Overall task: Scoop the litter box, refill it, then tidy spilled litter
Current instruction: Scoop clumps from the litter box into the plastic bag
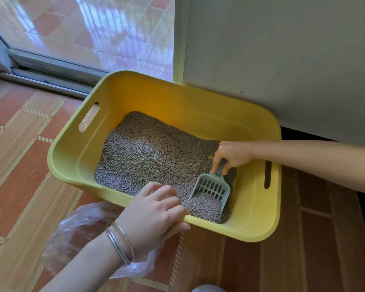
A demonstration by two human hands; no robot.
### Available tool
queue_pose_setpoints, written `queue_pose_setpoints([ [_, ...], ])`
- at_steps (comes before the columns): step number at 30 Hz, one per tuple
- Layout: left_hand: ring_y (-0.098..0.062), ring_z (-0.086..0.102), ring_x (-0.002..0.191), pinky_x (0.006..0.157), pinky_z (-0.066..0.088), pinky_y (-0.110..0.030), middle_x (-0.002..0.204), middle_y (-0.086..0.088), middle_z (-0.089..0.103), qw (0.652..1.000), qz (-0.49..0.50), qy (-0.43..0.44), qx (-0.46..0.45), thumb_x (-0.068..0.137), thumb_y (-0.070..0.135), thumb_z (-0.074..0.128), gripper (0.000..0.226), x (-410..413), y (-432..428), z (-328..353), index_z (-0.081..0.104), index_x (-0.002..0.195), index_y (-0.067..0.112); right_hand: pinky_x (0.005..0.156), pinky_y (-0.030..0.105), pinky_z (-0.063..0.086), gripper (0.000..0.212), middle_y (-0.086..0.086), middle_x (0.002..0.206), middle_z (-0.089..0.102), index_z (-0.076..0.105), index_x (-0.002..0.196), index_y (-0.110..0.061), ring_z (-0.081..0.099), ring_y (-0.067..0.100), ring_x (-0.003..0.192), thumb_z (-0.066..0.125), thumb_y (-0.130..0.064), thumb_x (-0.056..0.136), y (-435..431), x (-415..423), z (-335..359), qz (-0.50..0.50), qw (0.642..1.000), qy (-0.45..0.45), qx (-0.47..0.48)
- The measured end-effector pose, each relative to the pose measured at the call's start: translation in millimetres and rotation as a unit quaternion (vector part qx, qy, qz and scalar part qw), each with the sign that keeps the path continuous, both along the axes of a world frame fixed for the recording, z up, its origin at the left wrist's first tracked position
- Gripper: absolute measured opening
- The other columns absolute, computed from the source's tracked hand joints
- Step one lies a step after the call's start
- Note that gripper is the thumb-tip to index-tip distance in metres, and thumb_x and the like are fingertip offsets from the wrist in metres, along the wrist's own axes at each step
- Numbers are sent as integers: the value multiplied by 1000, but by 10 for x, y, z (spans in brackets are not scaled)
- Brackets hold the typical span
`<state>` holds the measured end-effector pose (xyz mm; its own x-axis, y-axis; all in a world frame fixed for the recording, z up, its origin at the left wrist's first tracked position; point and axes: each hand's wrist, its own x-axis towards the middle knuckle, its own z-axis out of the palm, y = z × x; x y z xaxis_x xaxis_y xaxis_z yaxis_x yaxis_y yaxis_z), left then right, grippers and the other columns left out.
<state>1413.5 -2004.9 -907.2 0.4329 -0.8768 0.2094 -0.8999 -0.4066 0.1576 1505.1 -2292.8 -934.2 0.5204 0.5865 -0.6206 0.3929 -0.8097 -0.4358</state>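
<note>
A yellow litter box (89, 157) sits on the tiled floor, holding grey pellet litter (148, 152). My right hand (233, 157) grips the handle of a grey slotted scoop (211, 191). The scoop's blade dips into the litter at the box's near right corner and carries some pellets. My left hand (156, 211) holds the near rim of the box, fingers curled over the edge and thumb outside. Two thin bangles circle that wrist. A clear plastic bag (78, 226) lies crumpled under my left forearm.
A grey wall (282, 55) stands right behind the box. To the left a sliding glass door (82, 28) with a metal track meets the floor. Orange-brown tiles (19, 154) stretch left of and in front of the box.
</note>
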Motion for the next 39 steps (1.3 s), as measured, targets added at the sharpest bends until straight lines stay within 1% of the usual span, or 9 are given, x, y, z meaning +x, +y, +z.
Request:
queue_pose_setpoints([
  [9,-18,60,83,77,36,-33,77,12,61,999,-9,14,44,99,50,22,52,149,162,-44,67,86,27,73,-1,37,36,-17,96,62,67,111,-20,52,-23,77,73,-10,77,-61,101,98,-76,996,30,44],
  [14,-17,59,81,76,35,-32,76,12,60,999,-13,17,48,97,51,27,47,165,150,-107,67,86,28,75,0,39,37,-5,106,68,66,113,-19,57,-5,86,71,-10,78,-101,137,147,-65,998,-4,10],
  [18,-17,58,77,72,35,-32,76,12,59,998,-24,24,48,98,52,24,50,153,133,-140,66,89,28,90,14,38,34,-4,108,67,61,119,-23,56,1,89,61,-12,87,-163,244,254,11,993,-106,-60],
  [20,-16,57,76,72,36,-32,79,12,59,998,-34,24,42,96,55,27,47,134,101,-136,65,92,28,100,24,25,31,-9,105,68,60,120,-28,58,5,95,55,-18,91,-138,332,335,112,968,-194,-112],
  [24,-16,55,75,72,39,-33,76,12,58,999,-45,20,22,92,62,34,47,82,15,-82,64,87,26,80,22,17,24,-10,102,68,62,113,-31,52,8,93,51,-25,93,-9,326,373,303,893,-293,-160],
  [28,-17,52,68,73,40,-35,62,11,53,999,-29,-31,22,87,53,48,37,87,-119,-47,58,65,24,71,26,13,22,-10,99,68,64,109,-29,51,9,88,48,-28,94,50,228,343,360,867,-311,-150],
  [31,-18,52,63,74,37,-35,56,9,51,998,-24,-46,40,71,42,61,25,89,-222,-21,52,58,23,70,23,10,22,-12,94,68,64,111,-32,49,5,88,50,-34,94,38,83,247,336,899,-254,-120],
  [35,-19,53,63,76,38,-38,55,9,53,997,-19,-56,52,74,38,48,23,88,-263,1,52,58,22,74,23,17,17,-10,87,68,68,102,-30,47,6,80,52,-30,94,-16,-200,67,230,956,-178,-35],
  [39,-19,53,63,78,37,-38,56,8,53,996,-25,-74,52,74,36,47,22,85,-258,-11,53,59,22,76,11,23,25,-21,82,59,65,112,-29,45,-5,77,61,-25,88,-8,-131,52,136,985,-94,-44],
])
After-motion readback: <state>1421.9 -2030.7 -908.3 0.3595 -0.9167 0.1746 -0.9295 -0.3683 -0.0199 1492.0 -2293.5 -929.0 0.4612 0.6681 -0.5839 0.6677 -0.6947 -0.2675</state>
